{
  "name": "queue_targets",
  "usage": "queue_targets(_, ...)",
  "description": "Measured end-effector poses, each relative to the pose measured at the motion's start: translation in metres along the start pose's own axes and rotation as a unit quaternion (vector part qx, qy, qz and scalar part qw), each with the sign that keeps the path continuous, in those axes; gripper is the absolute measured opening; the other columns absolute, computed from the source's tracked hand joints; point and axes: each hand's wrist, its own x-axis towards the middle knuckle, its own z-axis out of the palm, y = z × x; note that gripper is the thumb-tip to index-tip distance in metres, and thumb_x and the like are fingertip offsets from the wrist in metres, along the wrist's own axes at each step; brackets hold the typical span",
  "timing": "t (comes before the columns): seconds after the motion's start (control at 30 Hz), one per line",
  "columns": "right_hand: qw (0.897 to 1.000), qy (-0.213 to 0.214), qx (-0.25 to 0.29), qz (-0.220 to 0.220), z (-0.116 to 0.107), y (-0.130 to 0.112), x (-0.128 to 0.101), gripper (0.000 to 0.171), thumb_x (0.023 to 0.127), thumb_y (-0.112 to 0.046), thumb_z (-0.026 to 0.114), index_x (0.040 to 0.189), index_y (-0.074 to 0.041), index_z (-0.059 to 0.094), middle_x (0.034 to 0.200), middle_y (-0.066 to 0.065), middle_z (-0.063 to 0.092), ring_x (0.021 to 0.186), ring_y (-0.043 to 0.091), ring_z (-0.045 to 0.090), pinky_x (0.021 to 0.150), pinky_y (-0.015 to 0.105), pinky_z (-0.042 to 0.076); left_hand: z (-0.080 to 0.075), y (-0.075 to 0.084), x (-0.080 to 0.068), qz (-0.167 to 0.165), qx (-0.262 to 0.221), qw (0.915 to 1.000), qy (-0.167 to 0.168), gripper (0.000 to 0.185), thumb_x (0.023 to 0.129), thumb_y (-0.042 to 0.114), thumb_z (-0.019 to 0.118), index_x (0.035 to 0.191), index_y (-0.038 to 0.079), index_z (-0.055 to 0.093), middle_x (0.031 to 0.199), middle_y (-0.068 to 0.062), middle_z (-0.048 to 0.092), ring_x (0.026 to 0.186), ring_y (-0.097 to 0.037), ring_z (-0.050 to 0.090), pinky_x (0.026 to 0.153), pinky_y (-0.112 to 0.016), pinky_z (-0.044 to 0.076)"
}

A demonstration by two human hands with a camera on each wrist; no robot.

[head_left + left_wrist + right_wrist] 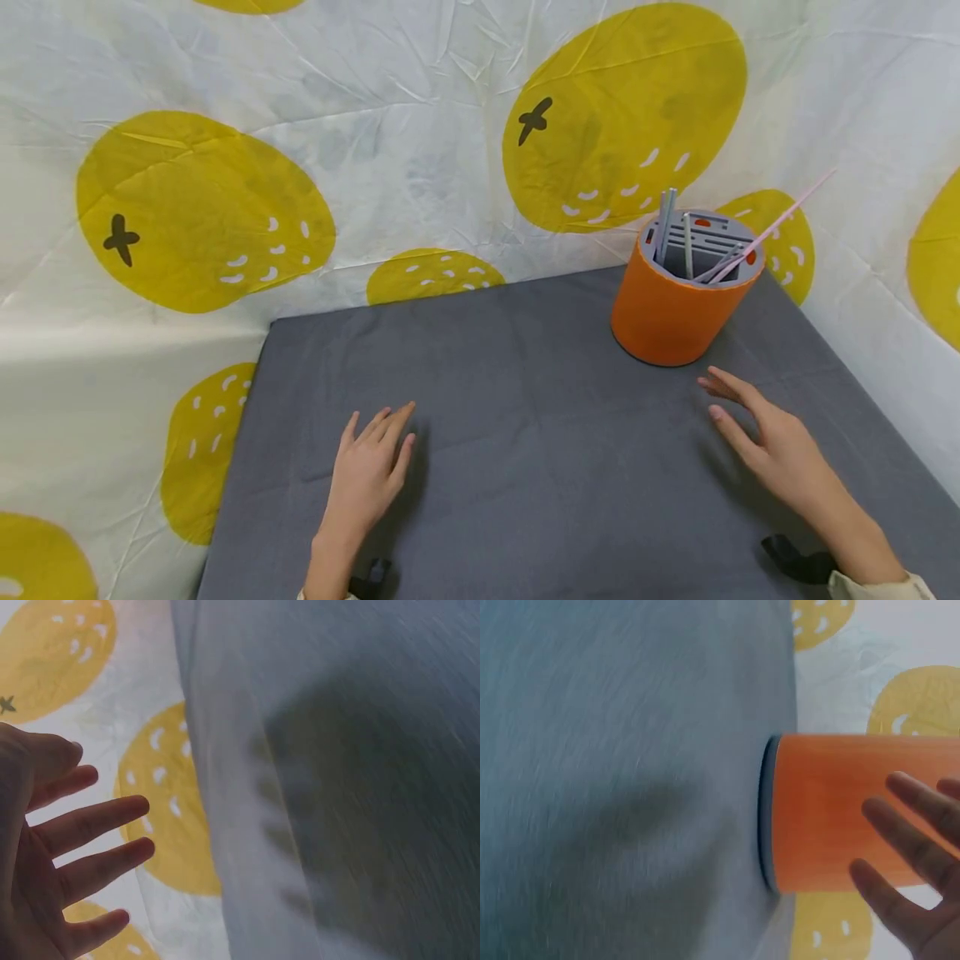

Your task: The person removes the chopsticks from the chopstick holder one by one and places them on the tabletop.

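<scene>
Hands above grey tabletop (540, 433): left hand (369, 477) flat, fingers released; right hand (772, 442), fingers extended and released, near orange holder (667, 312) containing straws (757, 237).

Left hand (367, 475): bare, no rings; black wrist strap (372, 575) at 6 o'clock of the hand. Right hand (776, 450): bare; black strap (795, 560) at the wrist, cream sleeve cuff (877, 588) behind it.
</scene>
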Motion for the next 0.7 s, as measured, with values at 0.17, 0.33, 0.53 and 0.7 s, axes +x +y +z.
queue_targets(0.17, 0.987, -0.022, 0.146, 0.057, -0.002, -0.003, 0.008, 0.051, 0.107, -0.005, 0.056, 0.156, -0.016, 0.046, 0.137, -0.028, 0.061, 0.119, -0.019, 0.057, 0.092, 0.000, 0.044, 0.006, 0.014, 0.016, 0.012, -0.036, 0.9992, 0.014, 0.041, 0.100, 0.019, 0.071, 0.140, 0.015, 0.067, 0.131, -0.007, 0.074, 0.126, -0.033, 0.067, 0.110, -0.061, 0.047)
queue_targets(0.33, 0.942, -0.044, 0.325, 0.076, -0.005, -0.001, 0.020, 0.046, 0.109, 0.001, 0.046, 0.155, -0.003, 0.042, 0.139, -0.014, 0.063, 0.122, -0.004, 0.065, 0.090, 0.013, 0.056, 0.010, 0.026, 0.030, 0.001, -0.076, 0.9971, 0.006, 0.037, 0.102, 0.018, 0.068, 0.140, 0.018, 0.067, 0.132, -0.004, 0.072, 0.126, -0.031, 0.065, 0.104, -0.055, 0.051)
queue_targets(0.53, 0.843, -0.023, 0.523, 0.124, -0.013, 0.002, 0.036, 0.038, 0.110, 0.001, 0.043, 0.147, -0.003, 0.050, 0.132, -0.001, 0.068, 0.117, 0.008, 0.071, 0.089, 0.026, 0.062, 0.008, 0.040, 0.056, -0.056, -0.145, 0.9873, -0.034, 0.036, 0.106, 0.023, 0.062, 0.142, 0.026, 0.064, 0.137, 0.005, 0.070, 0.128, -0.021, 0.064, 0.103, -0.049, 0.054)
queue_targets(0.7, 0.720, -0.021, 0.673, 0.168, -0.029, 0.008, 0.055, 0.035, 0.111, 0.000, 0.038, 0.135, -0.004, 0.062, 0.127, 0.007, 0.073, 0.113, 0.022, 0.074, 0.090, 0.039, 0.064, 0.006, 0.054, 0.081, -0.100, -0.234, 0.9637, -0.080, 0.034, 0.108, 0.027, 0.058, 0.142, 0.024, 0.064, 0.136, 0.007, 0.069, 0.126, -0.020, 0.065, 0.101, -0.049, 0.055)
